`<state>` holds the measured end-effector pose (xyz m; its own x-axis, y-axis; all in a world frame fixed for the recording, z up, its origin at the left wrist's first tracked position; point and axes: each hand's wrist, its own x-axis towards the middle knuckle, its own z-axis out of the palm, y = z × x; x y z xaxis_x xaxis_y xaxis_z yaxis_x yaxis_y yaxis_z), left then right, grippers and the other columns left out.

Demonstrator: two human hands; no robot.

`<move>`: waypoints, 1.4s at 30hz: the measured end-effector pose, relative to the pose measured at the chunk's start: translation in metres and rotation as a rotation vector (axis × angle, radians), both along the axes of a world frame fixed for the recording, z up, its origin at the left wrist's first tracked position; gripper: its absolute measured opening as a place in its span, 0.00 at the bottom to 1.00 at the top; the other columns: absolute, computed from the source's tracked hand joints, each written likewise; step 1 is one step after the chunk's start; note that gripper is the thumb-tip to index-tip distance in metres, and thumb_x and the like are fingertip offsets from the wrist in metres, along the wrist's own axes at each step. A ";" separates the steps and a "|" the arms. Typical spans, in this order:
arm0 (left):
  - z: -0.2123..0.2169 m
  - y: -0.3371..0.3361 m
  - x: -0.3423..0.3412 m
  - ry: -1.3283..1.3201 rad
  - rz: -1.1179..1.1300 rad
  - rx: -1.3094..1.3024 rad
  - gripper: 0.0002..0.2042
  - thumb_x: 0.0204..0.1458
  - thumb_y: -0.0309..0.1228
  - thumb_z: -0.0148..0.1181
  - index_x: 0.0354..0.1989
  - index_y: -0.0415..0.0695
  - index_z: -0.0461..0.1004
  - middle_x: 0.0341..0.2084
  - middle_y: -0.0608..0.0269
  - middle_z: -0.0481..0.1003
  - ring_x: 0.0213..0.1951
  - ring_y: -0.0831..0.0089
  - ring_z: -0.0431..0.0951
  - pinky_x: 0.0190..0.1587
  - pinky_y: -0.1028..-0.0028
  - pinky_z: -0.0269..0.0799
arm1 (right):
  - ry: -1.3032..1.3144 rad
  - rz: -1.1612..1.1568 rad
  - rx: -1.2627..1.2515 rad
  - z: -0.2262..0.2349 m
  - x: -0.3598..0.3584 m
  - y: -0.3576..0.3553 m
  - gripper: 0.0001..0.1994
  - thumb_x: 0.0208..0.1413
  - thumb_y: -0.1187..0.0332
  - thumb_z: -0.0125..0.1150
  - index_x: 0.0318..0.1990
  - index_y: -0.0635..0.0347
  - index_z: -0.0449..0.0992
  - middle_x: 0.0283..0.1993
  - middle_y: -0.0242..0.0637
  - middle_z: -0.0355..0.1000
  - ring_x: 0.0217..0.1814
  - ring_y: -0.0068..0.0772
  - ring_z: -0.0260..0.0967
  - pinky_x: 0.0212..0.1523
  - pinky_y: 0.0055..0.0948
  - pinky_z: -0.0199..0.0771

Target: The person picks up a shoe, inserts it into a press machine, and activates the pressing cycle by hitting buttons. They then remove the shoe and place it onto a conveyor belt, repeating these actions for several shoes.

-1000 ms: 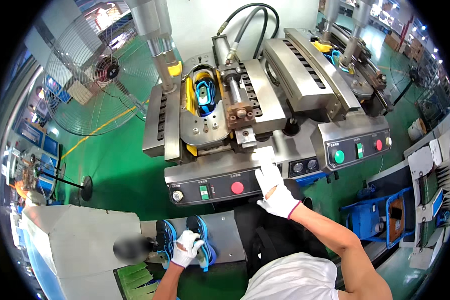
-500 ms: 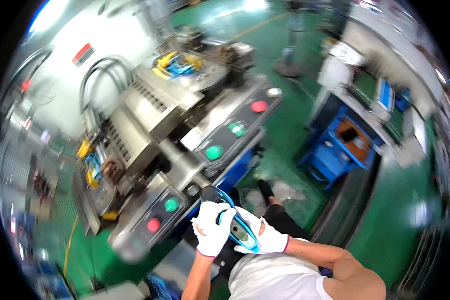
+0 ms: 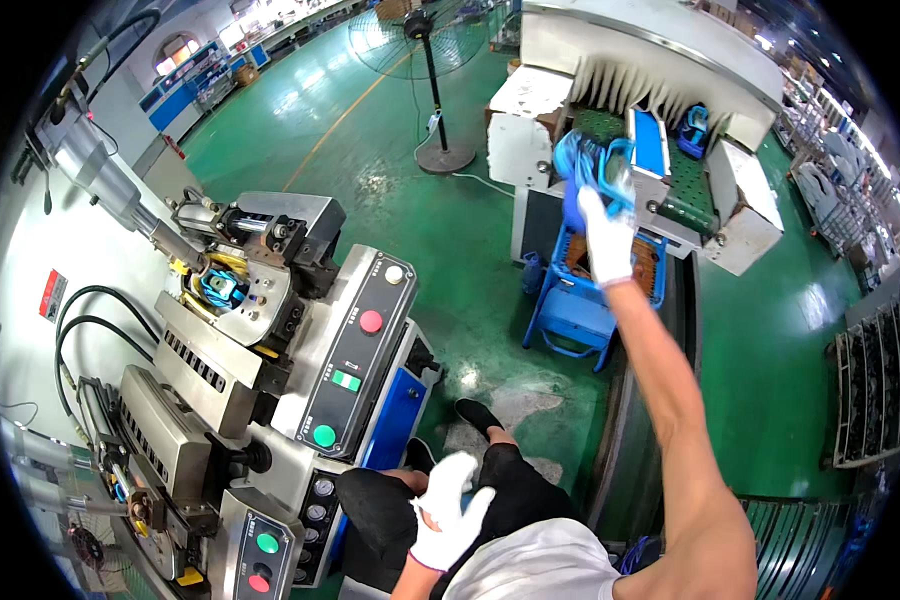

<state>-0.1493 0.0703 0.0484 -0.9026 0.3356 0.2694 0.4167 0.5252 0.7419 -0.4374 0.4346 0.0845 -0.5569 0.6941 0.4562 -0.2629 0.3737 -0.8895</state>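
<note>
My right arm stretches far forward and right. The gloved right hand [image 3: 607,235] closes on a blue shoe upper [image 3: 592,165] with light-blue edges, smeared by motion. Hand and upper hover over a blue cart [image 3: 575,325], in front of the conveyor. My left hand [image 3: 450,515], also in a white glove, hangs above my lap with thumb and fingers apart. A small blue patch shows beside its thumb; I cannot make out what that is. To the left stands a steel shoe-forming machine [image 3: 200,365], with a blue-and-black piece [image 3: 220,288] in its farther station.
A conveyor with a hooded tunnel [image 3: 660,45] stands ahead right, bearing a blue shoe [image 3: 692,130]. Control panels [image 3: 355,345] with coloured buttons edge the machine. A standing fan [image 3: 430,100] is beyond, its cable on the green floor. Racks [image 3: 870,370] line the right.
Both hands held a dark shoe with blue edging near my lap. Now the right hand has swung forward to the cart and conveyor, while the left has come away. My view has turned right.
</note>
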 end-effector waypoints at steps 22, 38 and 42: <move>-0.060 -0.054 0.042 -0.416 0.519 0.055 0.22 0.59 0.25 0.68 0.61 0.39 0.71 0.52 0.49 0.72 0.45 0.62 0.82 0.47 0.66 0.82 | -0.218 0.042 0.431 -0.065 -0.151 0.106 0.37 0.70 0.46 0.58 0.71 0.72 0.64 0.67 0.56 0.72 0.63 0.46 0.73 0.66 0.36 0.68; -0.114 -0.144 0.365 -0.111 1.783 0.113 0.15 0.58 0.27 0.66 0.52 0.40 0.74 0.49 0.49 0.72 0.46 0.55 0.77 0.51 0.62 0.77 | -0.965 2.062 -0.237 -0.115 0.325 -0.484 0.26 0.72 0.67 0.55 0.72 0.69 0.62 0.68 0.54 0.71 0.53 0.37 0.80 0.53 0.34 0.85; -0.117 -0.074 0.536 -0.440 2.210 -0.562 0.19 0.55 0.31 0.67 0.55 0.40 0.74 0.51 0.48 0.75 0.56 0.47 0.72 0.62 0.52 0.68 | -1.027 2.064 0.216 -0.174 0.332 -0.509 0.27 0.70 0.60 0.61 0.67 0.75 0.68 0.61 0.51 0.76 0.51 0.36 0.81 0.51 0.34 0.86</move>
<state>0.3867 -0.0035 -0.0687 0.1787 -0.9402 0.2901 -0.9583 -0.0995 0.2679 -0.1057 -0.0747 -0.0896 -0.2191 -0.9014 -0.3734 0.0699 0.3672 -0.9275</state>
